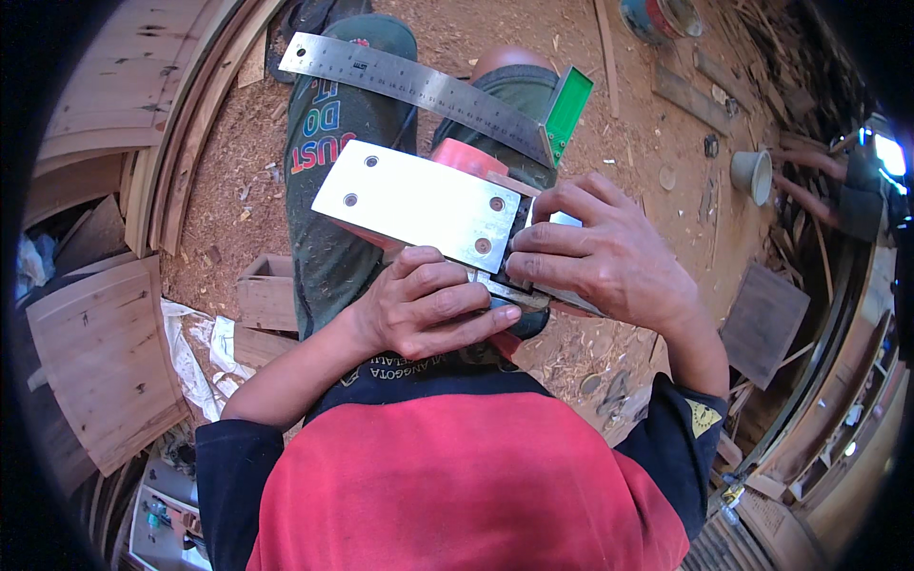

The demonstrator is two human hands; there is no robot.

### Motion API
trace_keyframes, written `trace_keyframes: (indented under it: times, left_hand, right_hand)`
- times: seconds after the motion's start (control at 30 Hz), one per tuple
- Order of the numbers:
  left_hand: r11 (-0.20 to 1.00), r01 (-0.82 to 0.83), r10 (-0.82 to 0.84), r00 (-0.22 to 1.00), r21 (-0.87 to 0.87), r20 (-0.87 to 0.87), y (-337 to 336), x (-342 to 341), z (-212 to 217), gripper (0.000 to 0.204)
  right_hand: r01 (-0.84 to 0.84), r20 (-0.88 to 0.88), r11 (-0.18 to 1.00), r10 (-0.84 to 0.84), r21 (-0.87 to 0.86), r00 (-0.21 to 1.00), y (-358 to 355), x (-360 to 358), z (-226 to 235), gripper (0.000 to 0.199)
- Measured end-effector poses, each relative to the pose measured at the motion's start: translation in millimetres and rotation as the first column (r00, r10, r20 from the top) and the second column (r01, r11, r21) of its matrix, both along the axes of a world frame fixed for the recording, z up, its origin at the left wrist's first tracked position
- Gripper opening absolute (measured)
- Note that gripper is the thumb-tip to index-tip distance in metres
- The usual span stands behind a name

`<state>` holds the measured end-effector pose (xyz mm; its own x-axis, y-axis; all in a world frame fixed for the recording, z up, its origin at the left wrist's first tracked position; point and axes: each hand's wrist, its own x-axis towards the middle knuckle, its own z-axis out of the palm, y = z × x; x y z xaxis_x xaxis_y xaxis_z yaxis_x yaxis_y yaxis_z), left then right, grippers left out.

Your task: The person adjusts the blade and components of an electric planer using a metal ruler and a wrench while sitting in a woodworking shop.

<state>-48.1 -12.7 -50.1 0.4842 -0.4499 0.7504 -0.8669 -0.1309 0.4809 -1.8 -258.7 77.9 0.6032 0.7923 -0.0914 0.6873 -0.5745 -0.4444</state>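
Observation:
An electric hand planer (pixel 409 205) lies upside down across my lap, its shiny sole plate facing up and parts of its red body showing at the sides. My left hand (pixel 428 305) is closed along the planer's near edge, with the index finger stretched beside the dark cutter gap. Over that gap my right hand (pixel 609 247) bends its fingers and grips the planer; the fingertips hide whatever small part lies under them. Beyond the planer, a steel try square (pixel 419 90) with a green handle (pixel 568 114) rests across my thighs.
Curved wooden panels (pixel 105 362) and long boards (pixel 190 124) stand at the left, beside a small wooden box (pixel 267 290). Sawdust covers the floor (pixel 228 190). At right are a pale bucket (pixel 751 177), a dark board (pixel 766 324) and another person's limbs (pixel 809 167).

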Motion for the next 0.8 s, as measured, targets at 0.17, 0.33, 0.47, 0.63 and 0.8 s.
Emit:
trace_keyframes:
  times: [0.17,0.33,0.47,0.63,0.8]
  left_hand:
    - [1.0,0.005,-0.005,1.0,-0.002,-0.001,-0.3,0.5,0.9,0.046]
    - [1.0,0.009,-0.009,1.0,0.018,0.004,1.1,1.1,3.1,0.046]
    - [0.999,0.002,-0.003,1.0,0.05,0.023,1.4,2.4,7.6,0.047]
    - [0.998,-0.015,0.013,1.0,0.068,0.025,-1.2,-2.5,6.8,0.047]
    - [0.996,-0.021,0.019,1.0,0.082,0.018,-2.8,-3.3,7.7,0.045]
  right_hand:
    - [0.006,-0.001,1.0,-0.006,0.007,1.0,-1.3,-1.3,-0.8,0.032]
    - [0.033,-0.06,0.999,-0.032,0.017,0.998,-3.9,3.1,2.6,0.032]
    - [0.101,-0.166,0.995,-0.097,0.015,0.981,-1.8,9.5,3.9,0.029]
    - [0.04,-0.179,0.996,-0.053,-0.077,0.982,5.7,14.0,12.6,0.027]
    - [-0.005,-0.196,0.989,-0.025,-0.15,0.98,7.9,14.3,19.4,0.026]
